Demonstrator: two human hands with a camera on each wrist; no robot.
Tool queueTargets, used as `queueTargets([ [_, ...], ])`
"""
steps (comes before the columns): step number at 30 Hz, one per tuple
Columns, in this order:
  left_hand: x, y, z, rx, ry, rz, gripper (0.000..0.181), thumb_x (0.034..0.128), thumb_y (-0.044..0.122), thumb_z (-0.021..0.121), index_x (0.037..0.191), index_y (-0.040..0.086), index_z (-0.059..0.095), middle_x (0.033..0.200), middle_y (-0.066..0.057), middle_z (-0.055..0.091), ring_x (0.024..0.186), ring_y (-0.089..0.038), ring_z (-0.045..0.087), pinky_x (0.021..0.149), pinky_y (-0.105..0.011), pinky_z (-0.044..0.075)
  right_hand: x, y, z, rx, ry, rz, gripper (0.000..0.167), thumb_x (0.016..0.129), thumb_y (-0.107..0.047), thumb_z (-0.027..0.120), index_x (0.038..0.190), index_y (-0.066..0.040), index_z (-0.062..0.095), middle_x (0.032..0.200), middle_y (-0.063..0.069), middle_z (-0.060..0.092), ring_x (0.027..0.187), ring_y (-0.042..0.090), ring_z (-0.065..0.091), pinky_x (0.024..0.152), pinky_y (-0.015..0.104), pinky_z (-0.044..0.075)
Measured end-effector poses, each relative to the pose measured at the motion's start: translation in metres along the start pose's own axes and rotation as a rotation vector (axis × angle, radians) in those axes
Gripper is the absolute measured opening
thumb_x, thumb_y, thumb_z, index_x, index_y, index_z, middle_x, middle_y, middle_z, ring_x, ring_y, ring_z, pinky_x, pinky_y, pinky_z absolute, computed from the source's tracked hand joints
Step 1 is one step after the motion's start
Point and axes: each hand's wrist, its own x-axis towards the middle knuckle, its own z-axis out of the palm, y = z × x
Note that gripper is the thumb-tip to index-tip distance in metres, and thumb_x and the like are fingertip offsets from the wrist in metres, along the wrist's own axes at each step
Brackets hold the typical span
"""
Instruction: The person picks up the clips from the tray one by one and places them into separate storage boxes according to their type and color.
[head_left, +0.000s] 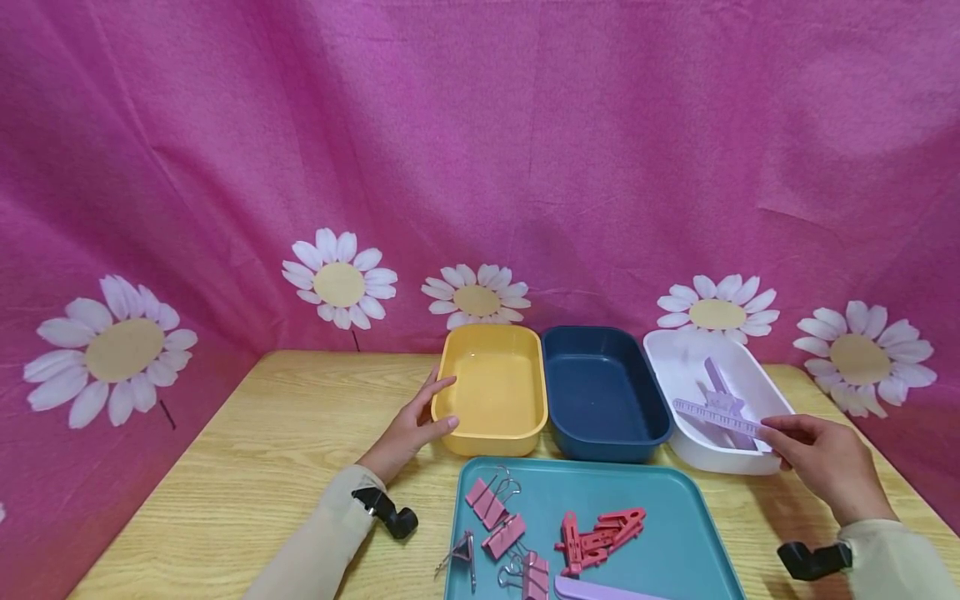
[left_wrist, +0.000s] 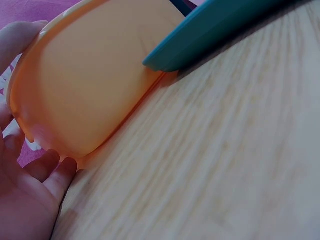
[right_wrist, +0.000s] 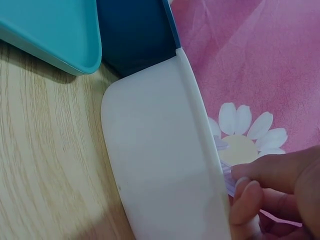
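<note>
My right hand [head_left: 828, 462] pinches one end of a pale purple ruler [head_left: 712, 414] over the white bin [head_left: 705, 458]; in the right wrist view, thumb and fingers meet on it beside the bin's rim. Other purple pieces, one with a star shape [head_left: 724, 402], lie in that bin. My left hand [head_left: 408, 425] rests at the left side of the yellow bin [head_left: 491, 392], thumb and fingers spread along its rim and wall. The left wrist view shows the fingertips against the bin's wall.
A dark blue bin [head_left: 603, 392] stands between the yellow and white ones. Nearer, a teal tray [head_left: 675, 517] holds several pink binder clips [head_left: 504, 536], red clothespins [head_left: 592, 542] and a purple strip [head_left: 600, 590]. Behind hangs a pink flowered cloth [head_left: 600, 167].
</note>
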Motion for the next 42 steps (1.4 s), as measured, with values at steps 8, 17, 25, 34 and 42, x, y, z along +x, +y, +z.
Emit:
queueTargets([
  [8, 0.0006, -0.0012, -0.0004, -0.003, -0.007, 0.003, 0.062, 0.094, 0.022, 0.065, 0.149, 0.024, 0.036, 0.161, 0.011, -0.002, 0.145, -0.018, 0.016, 0.112, -0.034, 0.028, 0.0008, 0.0015, 0.0003, 0.01, -0.007, 0.004, 0.057, 0.095, -0.04, 0.06, 0.123, 0.009, 0.058, 0.092, 0.01, 0.066, 0.07, 0.018, 0.056, 0.057, 0.025, 0.051],
  [17, 0.0013, -0.0014, -0.0005, -0.003, -0.003, 0.0, 0.061, 0.0923, 0.028, 0.067, 0.146, 0.03, 0.039, 0.159, 0.017, 0.0, 0.144, -0.014, 0.018, 0.111, -0.029, 0.029, 0.0007, 0.0019, 0.0011, -0.006, 0.011, -0.028, 0.056, 0.095, -0.04, 0.059, 0.122, 0.009, 0.059, 0.089, 0.009, 0.066, 0.068, 0.015, 0.055, 0.055, 0.024, 0.051],
  [25, 0.0005, 0.0003, 0.0004, 0.003, 0.004, -0.007, 0.061, 0.0928, 0.026, 0.066, 0.147, 0.028, 0.038, 0.16, 0.015, 0.0, 0.145, -0.016, 0.014, 0.113, -0.033, 0.025, 0.0012, 0.0031, 0.0011, 0.007, 0.004, -0.022, 0.056, 0.095, -0.039, 0.06, 0.123, 0.01, 0.058, 0.093, 0.01, 0.067, 0.069, 0.014, 0.057, 0.057, 0.024, 0.052],
  [34, 0.0009, -0.0015, 0.0001, 0.0, 0.007, -0.003, 0.062, 0.0922, 0.026, 0.067, 0.147, 0.03, 0.038, 0.159, 0.017, 0.0, 0.145, -0.015, 0.017, 0.112, -0.033, 0.028, 0.0019, 0.0011, 0.0002, 0.011, -0.012, 0.002, 0.055, 0.095, -0.036, 0.06, 0.124, 0.011, 0.056, 0.099, 0.016, 0.066, 0.073, 0.018, 0.059, 0.058, 0.024, 0.053],
  [42, 0.0013, -0.0011, 0.0001, 0.001, -0.004, 0.007, 0.063, 0.0934, 0.023, 0.065, 0.149, 0.026, 0.036, 0.161, 0.012, -0.002, 0.145, -0.018, 0.017, 0.112, -0.034, 0.028, 0.0016, -0.0005, 0.0004, -0.003, -0.007, 0.017, 0.052, 0.095, -0.032, 0.061, 0.125, 0.01, 0.056, 0.105, 0.021, 0.064, 0.077, 0.021, 0.057, 0.058, 0.023, 0.052],
])
